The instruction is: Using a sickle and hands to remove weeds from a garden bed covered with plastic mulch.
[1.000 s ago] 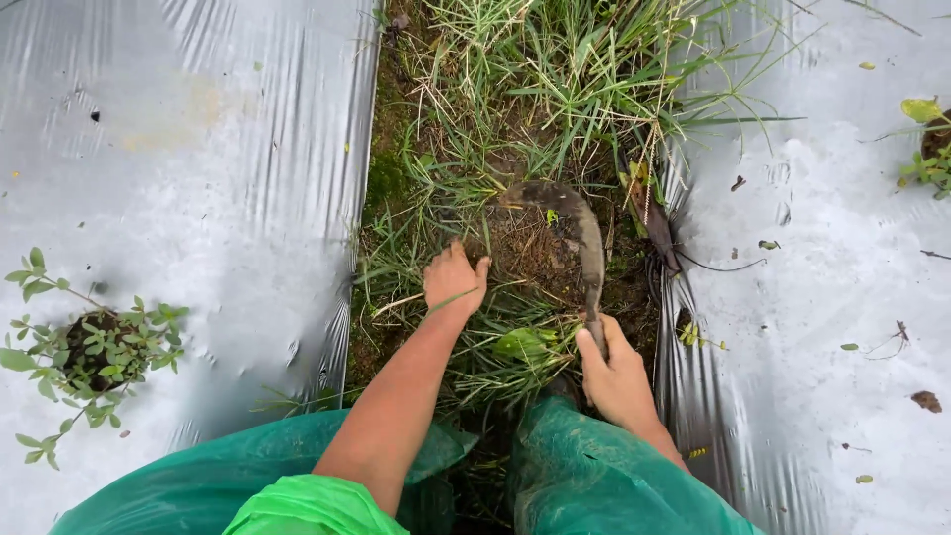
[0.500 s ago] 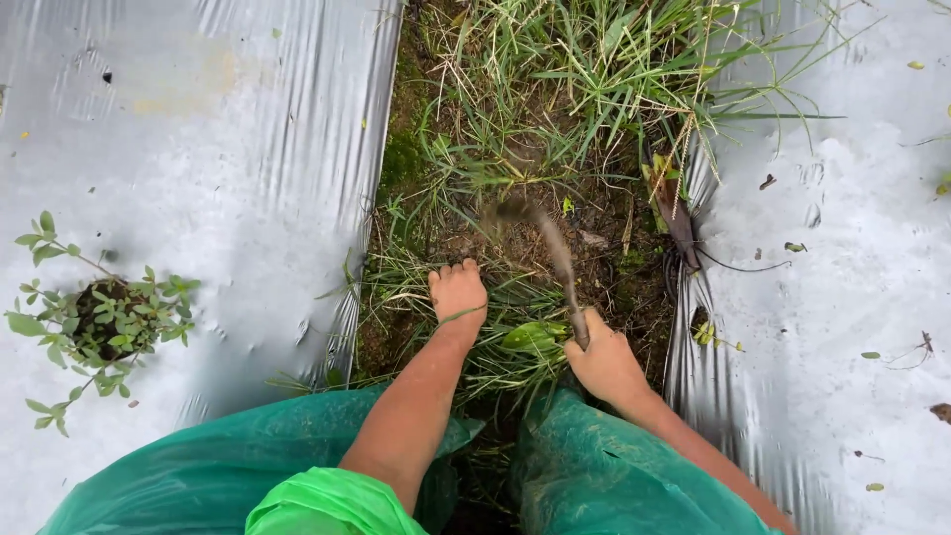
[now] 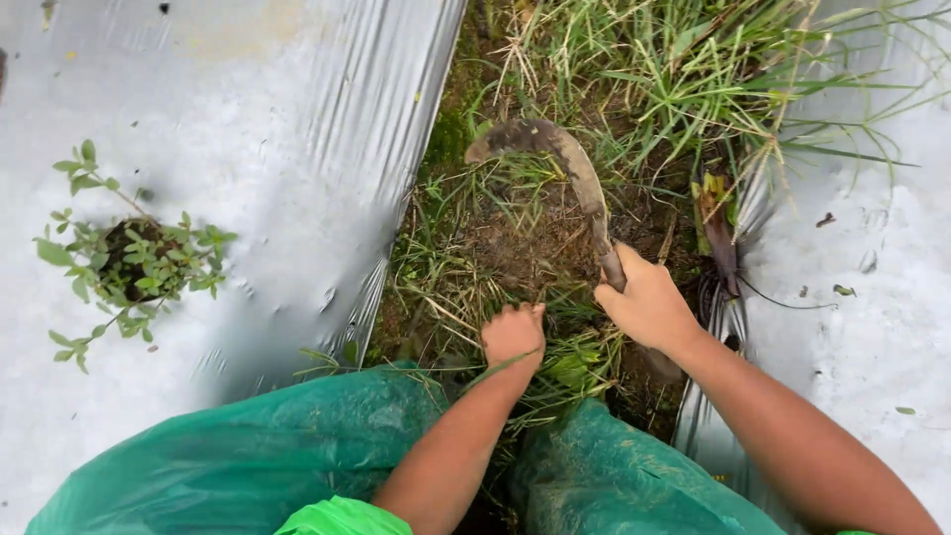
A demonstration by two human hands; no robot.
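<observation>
The right hand [image 3: 649,302] was clenched around the handle of a curved sickle [image 3: 565,163], whose rusty blade arched up and leftward beyond both hands over the grassy furrow [image 3: 515,238]. The left hand [image 3: 513,335], just beside the right, was closed on a tuft of grass [image 3: 555,372]. A small green plant [image 3: 129,258] sat well to the left in the silver plastic sheet [image 3: 277,149]

Silver-grey glossy plastic sheeting [image 3: 248,149], translucent green trousers [image 3: 228,456], rusty brown sickle blade [image 3: 565,159], green and straw-yellow grass [image 3: 684,79], dark brown soil [image 3: 525,243]
</observation>
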